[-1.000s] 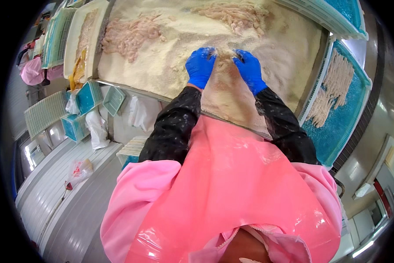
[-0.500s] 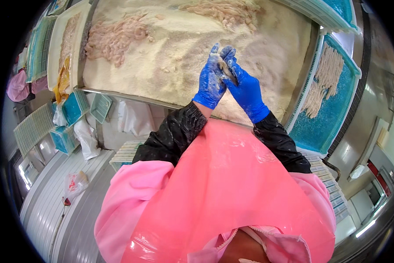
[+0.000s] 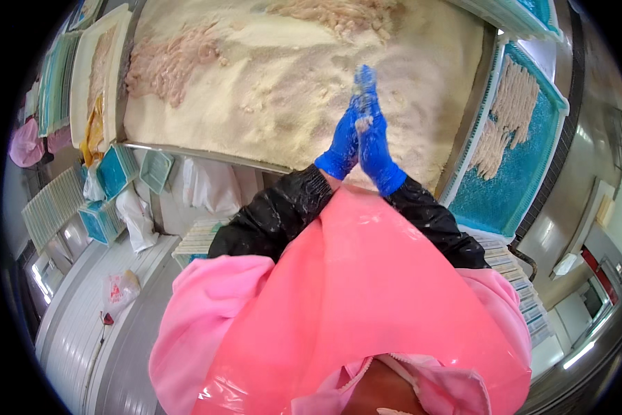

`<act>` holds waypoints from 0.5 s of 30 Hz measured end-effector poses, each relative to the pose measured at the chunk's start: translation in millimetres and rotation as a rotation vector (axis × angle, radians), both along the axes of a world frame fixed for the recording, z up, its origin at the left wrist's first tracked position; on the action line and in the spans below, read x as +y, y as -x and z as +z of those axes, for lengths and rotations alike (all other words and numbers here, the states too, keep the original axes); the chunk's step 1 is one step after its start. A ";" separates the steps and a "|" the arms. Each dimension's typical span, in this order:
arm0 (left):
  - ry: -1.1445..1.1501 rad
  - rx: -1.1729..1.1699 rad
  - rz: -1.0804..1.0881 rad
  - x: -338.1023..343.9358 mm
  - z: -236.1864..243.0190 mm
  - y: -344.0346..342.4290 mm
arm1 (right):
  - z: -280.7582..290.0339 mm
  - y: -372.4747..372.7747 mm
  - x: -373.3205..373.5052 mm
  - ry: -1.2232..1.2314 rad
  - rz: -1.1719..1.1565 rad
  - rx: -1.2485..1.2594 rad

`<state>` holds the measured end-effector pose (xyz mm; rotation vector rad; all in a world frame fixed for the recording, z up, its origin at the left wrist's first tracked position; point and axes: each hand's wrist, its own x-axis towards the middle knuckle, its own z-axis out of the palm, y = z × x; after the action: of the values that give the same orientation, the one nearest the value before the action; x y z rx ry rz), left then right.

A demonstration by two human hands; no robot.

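Both my hands wear blue gloves dusted with crumbs. My left hand (image 3: 341, 142) and my right hand (image 3: 378, 146) are pressed palm to palm, fingers pointing away from me, above a tray of pale yellow crumbs (image 3: 290, 117). Between them is a crumb-coated meat strip (image 3: 363, 124); only a small bit shows at the near side of the palms, and the fingers hide the rest. In the crumbs lie a heap of raw pink meat strips (image 3: 172, 62) at the left and another meat heap (image 3: 342, 15) at the far side.
At the right stands a blue mesh tray (image 3: 490, 204) with coated strips (image 3: 515, 97) in rows. A white tub (image 3: 82, 83) with a yellow cloth (image 3: 94, 131) adjoins the crumb tray's left side. Stacked trays (image 3: 55, 207) and white bags (image 3: 210, 187) are at the lower left.
My hands have closed from a loose cupped hold, with the strip showing between them, to flat palms pressed together. They sit slightly nearer each other, fingertips aligned.
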<state>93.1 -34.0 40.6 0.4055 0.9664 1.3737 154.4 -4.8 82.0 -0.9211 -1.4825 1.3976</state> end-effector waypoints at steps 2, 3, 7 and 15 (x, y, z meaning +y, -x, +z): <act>-0.115 -0.041 0.054 -4.9 -11.4 -2.3 | -14.6 -0.6 7.0 -0.037 0.091 -0.003; 0.006 -0.142 0.137 3.4 12.8 -4.0 | -25.7 -8.0 14.8 -0.082 0.101 -0.176; 0.086 -1.556 0.484 16.9 14.5 12.4 | -43.5 -2.9 13.1 -0.156 0.188 -0.463; -0.009 -1.253 0.308 29.2 -9.1 41.8 | -121.9 -83.2 142.0 -0.449 -0.434 -1.147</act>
<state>51.3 -4.8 31.5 -0.6032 -0.0370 1.5319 237.6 137.2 -39.9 -1.7235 -2.0732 0.0993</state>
